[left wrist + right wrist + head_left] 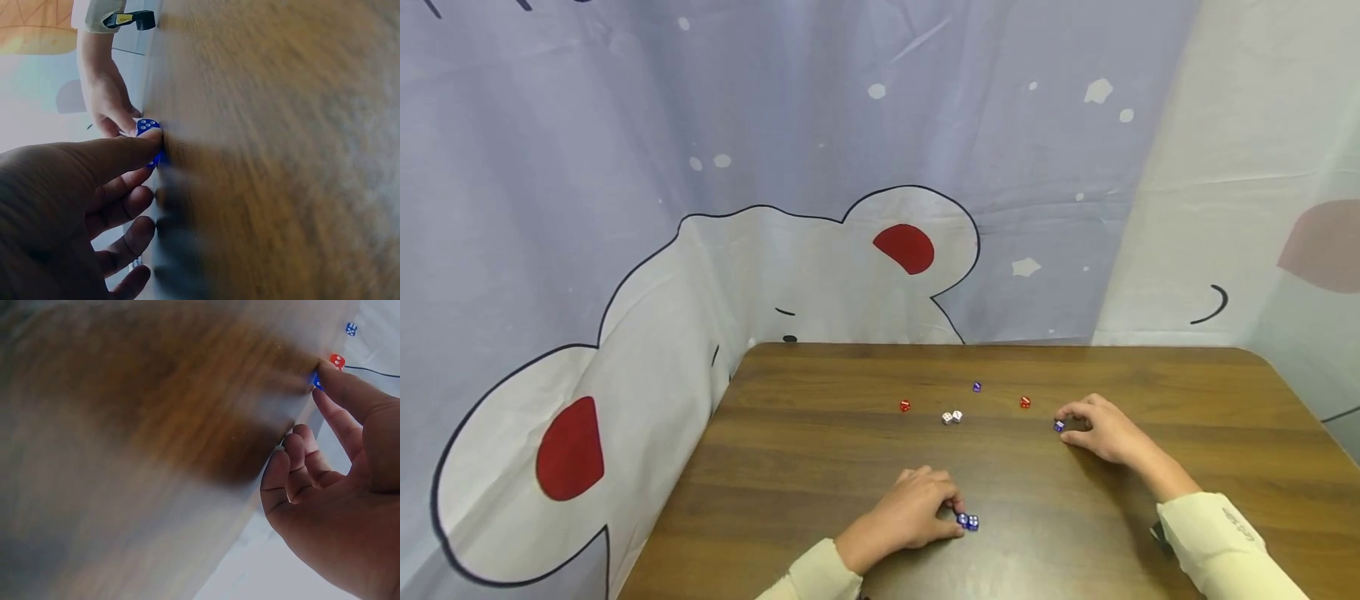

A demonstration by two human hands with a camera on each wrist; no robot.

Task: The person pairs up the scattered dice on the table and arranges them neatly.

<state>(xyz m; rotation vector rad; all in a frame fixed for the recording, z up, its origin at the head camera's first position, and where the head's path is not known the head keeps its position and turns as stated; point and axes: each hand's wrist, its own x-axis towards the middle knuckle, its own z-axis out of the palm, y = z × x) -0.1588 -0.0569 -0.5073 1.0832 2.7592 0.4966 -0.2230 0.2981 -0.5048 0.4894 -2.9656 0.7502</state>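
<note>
Near the front of the table, my left hand (913, 510) pinches a blue die (962, 519) between thumb and forefinger. Touching or almost touching it is a second blue die (973, 522). In the left wrist view, the thumb covers part of a blue die (147, 124). Farther right, my right hand (1105, 429) has thumb and forefinger on either side of another blue die (1059, 426). That blue die (317, 381) shows between the fingertips in the right wrist view, with the other fingers loosely bent.
Toward the back of the wooden table (820, 375) lie a red die (905, 406), a second red die (1026, 402), a blue die (977, 387) and two white dice (952, 417) side by side. A printed curtain (820, 275) hangs along the table's far edge.
</note>
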